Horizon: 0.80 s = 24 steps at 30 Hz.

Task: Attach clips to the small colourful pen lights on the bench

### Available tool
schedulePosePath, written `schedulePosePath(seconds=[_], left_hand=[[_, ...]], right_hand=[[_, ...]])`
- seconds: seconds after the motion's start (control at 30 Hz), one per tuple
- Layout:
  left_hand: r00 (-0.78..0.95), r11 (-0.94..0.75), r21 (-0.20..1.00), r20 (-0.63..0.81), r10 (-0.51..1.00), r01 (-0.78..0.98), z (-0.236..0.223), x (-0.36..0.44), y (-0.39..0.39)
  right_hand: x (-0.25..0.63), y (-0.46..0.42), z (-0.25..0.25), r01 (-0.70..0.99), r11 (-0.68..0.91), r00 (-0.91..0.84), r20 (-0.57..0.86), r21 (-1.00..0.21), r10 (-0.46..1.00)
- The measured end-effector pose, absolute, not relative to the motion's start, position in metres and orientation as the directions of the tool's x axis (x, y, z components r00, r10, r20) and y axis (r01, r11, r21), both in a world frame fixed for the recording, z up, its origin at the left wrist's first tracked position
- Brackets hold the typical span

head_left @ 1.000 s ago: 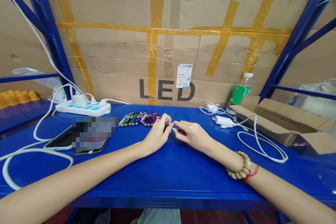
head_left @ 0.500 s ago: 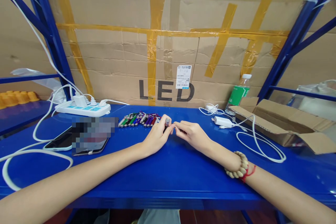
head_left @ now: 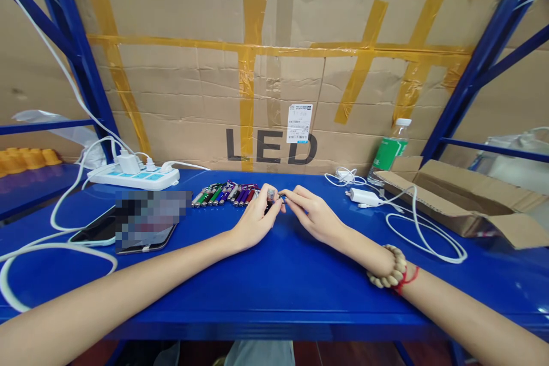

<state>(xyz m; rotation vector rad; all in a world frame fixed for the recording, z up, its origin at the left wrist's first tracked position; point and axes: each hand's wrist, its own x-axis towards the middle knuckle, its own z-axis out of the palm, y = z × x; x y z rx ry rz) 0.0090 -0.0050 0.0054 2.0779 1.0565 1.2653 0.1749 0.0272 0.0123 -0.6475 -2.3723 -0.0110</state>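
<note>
My left hand (head_left: pixel 256 220) is closed around a small black keychain flashlight (head_left: pixel 270 200) with a silvery end, held upright above the blue shelf top. Facing it, my right hand (head_left: pixel 312 214) pinches a thin dark piece (head_left: pixel 281 195) beside the flashlight's upper end; what this piece is, and whether it joins the flashlight, I cannot tell. Just left of my left hand lies a row of several similar keychain flashlights (head_left: pixel 223 194) in silver, green, purple, black and red, with small metal clips at their far ends. My fingers hide part of the row's right end.
A white power strip (head_left: pixel 146 179) with plugs and a phone (head_left: pixel 96 231) beside a blurred dark device (head_left: pixel 148 249) are at left. At right are a white charger (head_left: pixel 364 198) with looped cable, a green-labelled bottle (head_left: pixel 389 154) and an open cardboard box (head_left: pixel 467 223). A large cardboard sheet (head_left: pixel 193 97) stands behind.
My right hand's fingers have lifted slightly and spread a little, bringing the thin dark piece into sight. My left hand still grips the flashlight in nearly the same spot.
</note>
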Motion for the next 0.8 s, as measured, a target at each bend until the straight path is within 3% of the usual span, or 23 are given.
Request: schedulePosePath(seconds=[0.33,0.63,0.8], left_hand=[[0.267,-0.596,0.734,0.533,0.803,0.326,0.0019,0.009,-0.0022],[0.22,-0.537,0.791,0.491,0.843,0.292,0.0023,0.0087,0.0014],[0.203,-0.507,0.813,0.465,0.862,0.288,0.0026,0.0086,0.0011]], right_hand=[[0.175,0.027,0.01,0.331,0.908,-0.618,0.669,-0.256,0.414],[0.172,0.0268,0.0111,0.282,0.882,-0.597,0.65,-0.378,0.47],[0.1707,0.0263,0.0096,0.262,0.892,-0.586,0.673,-0.37,0.451]])
